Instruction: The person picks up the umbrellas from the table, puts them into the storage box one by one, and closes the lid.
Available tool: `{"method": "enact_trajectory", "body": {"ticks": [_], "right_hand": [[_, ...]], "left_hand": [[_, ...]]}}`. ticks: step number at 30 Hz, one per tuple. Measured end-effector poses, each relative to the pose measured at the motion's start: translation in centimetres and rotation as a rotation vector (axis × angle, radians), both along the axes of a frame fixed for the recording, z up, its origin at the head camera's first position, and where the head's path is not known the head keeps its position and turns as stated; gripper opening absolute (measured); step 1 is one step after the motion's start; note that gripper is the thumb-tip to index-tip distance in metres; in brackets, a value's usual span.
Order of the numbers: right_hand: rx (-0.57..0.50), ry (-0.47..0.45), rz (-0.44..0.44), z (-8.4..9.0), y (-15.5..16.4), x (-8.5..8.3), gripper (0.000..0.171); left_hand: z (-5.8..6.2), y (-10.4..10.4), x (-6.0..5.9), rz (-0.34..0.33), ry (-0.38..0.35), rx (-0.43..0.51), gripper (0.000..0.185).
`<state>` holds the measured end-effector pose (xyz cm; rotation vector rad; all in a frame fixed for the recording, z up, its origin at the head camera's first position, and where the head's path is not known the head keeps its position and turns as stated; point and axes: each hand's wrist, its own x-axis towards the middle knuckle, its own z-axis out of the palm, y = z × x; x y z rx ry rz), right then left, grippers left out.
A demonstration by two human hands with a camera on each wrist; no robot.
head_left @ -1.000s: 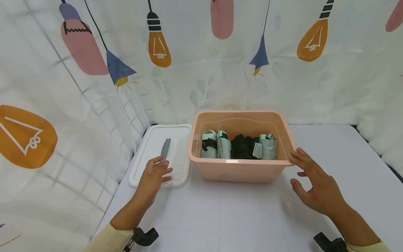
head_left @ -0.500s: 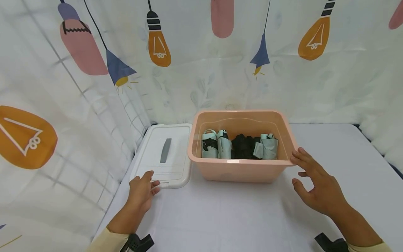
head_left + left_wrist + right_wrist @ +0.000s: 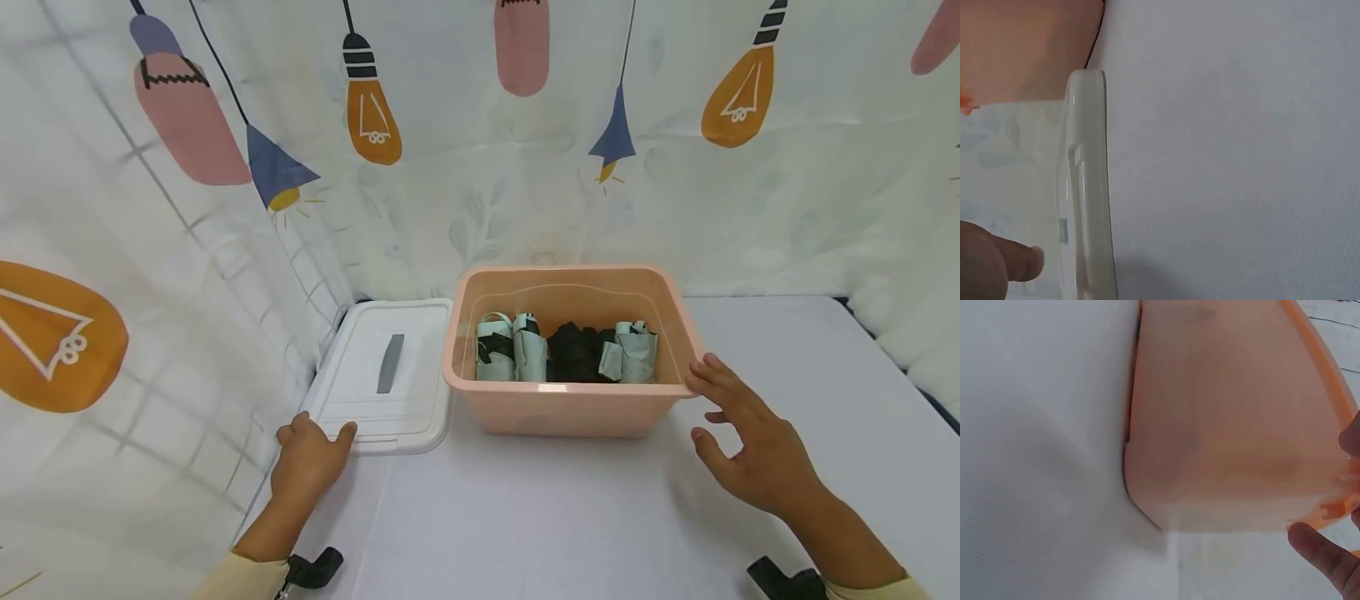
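Note:
A peach plastic storage bin [image 3: 566,410] stands on the table without its lid. Inside it lie mint-green rolled bundles [image 3: 531,357] that look like folded umbrellas, with a dark black bundle [image 3: 573,350] among them. To the bin's left, a white lid [image 3: 356,350] with a grey handle [image 3: 390,364] lies flat. My left hand [image 3: 309,462] is at the lid's front left corner, thumb stretched towards its front edge; in the left wrist view the thumb [image 3: 1022,261] shows beside the lid's rim. My right hand [image 3: 757,446] has extended fingertips at the bin's front right rim.
A white cloth covers the table [image 3: 555,517]. Behind and to the left hangs a pale curtain [image 3: 450,167] printed with lamps and bulbs, close to the table's edges.
My left hand has moved from over the lid's handle area left and towards me, to the lid's front left corner. My right hand, the bin and the lid stay put.

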<state>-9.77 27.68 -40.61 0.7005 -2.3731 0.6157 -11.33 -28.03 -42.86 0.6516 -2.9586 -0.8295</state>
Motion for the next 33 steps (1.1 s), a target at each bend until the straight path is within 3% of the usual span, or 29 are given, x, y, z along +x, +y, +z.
{"method": "enact_trajectory", "body": {"ticks": [4,8,15,21,33], "right_hand": [[-0.002,-0.005,-0.003,0.0,0.0,0.0,0.061],[0.004,-0.003,-0.003,0.0,0.0,0.0,0.061],[0.022,0.009,-0.014,0.1,-0.1,0.1,0.061],[0.012,-0.008,-0.013,0.2,-0.2,0.1,0.061],[0.007,-0.027,-0.016,0.2,-0.1,0.2,0.063]], "left_hand": [[0.2,-0.6,0.1,-0.075,-0.095,-0.18,0.08],[0.6,-1.0,0.2,-0.091,-0.155,-0.239,0.076],[0.9,-1.7,0.0,-0.126,-0.219,-0.233,0.075],[0.4,-2.2,-0.3,-0.128,-0.254,-0.229,0.079],[0.3,-3.2,-1.0,-0.064,-0.239,-0.214,0.067]]}}
